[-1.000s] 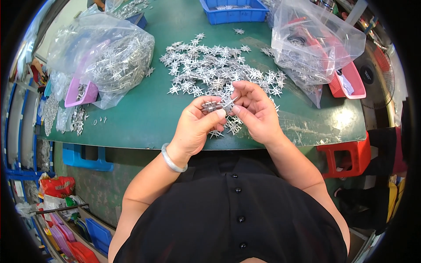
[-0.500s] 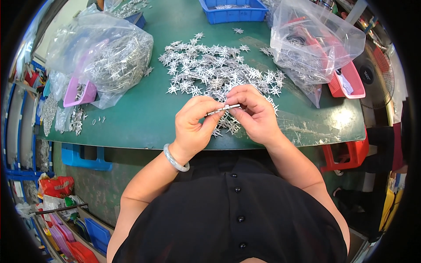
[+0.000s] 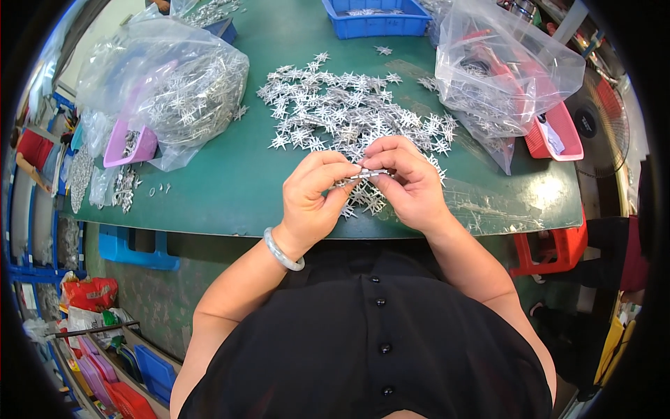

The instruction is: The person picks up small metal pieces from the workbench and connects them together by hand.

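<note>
Between both hands, seen nearly edge-on, is a flat silver metal piece [image 3: 370, 174]; its full outline is hidden by my fingers. My left hand [image 3: 311, 197] pinches its left end, a pale bangle on that wrist. Thumb and fingers of my right hand [image 3: 409, 187] are closed on the other end. Just beyond and beneath the hands, a spread heap of silver spiky star-shaped metal pieces [image 3: 328, 105] covers the middle of the green table [image 3: 230, 199].
Clear bags of metal pieces stand left [image 3: 199, 98] and right [image 3: 481, 98]. A pink basket [image 3: 131, 144] is at left, a red basket [image 3: 562, 136] at right, and a blue crate [image 3: 377, 25] at the back. Stools, blue [image 3: 139, 251] and red [image 3: 558, 253], sit by the table's front.
The metal piece has tilted slightly in my fingers, showing more of its edge detail. Both hands keep their pinch. A person in red has come into view at the far left.
</note>
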The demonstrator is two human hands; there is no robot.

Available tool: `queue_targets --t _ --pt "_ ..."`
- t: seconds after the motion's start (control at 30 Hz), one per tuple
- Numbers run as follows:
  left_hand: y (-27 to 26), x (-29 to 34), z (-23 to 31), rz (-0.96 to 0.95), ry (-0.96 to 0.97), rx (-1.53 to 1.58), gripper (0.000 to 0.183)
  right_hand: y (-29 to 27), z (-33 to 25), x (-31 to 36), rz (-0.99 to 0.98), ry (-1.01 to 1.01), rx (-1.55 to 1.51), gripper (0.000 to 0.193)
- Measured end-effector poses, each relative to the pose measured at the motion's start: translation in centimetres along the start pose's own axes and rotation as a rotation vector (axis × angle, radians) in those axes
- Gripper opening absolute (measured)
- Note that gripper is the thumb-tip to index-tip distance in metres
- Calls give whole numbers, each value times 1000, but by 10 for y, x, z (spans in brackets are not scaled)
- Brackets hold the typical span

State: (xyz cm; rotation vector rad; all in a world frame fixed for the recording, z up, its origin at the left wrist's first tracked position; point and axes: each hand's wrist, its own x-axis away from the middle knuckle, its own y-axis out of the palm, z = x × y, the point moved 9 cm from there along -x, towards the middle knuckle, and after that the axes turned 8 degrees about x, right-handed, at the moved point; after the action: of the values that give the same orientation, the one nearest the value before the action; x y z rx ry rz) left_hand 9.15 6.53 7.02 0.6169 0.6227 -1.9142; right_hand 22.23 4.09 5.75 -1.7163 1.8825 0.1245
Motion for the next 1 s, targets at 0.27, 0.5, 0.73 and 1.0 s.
queue_targets --t 0.27,0.5,0.73,1.0 --pt "0 0 1 -13 23 -36 21 0 2 1 5 -28 -7 23" --pt "-5 22 -60 240 -544 724 12 -15 -4 -8 30 -82 180 24" --pt "1 36 -72 242 -738 1426 23 2 -7 -6 -109 -219 824 23" --pt "-2 40 -75 225 -767 1458 43 17 1 -9 -190 -168 1051 27"
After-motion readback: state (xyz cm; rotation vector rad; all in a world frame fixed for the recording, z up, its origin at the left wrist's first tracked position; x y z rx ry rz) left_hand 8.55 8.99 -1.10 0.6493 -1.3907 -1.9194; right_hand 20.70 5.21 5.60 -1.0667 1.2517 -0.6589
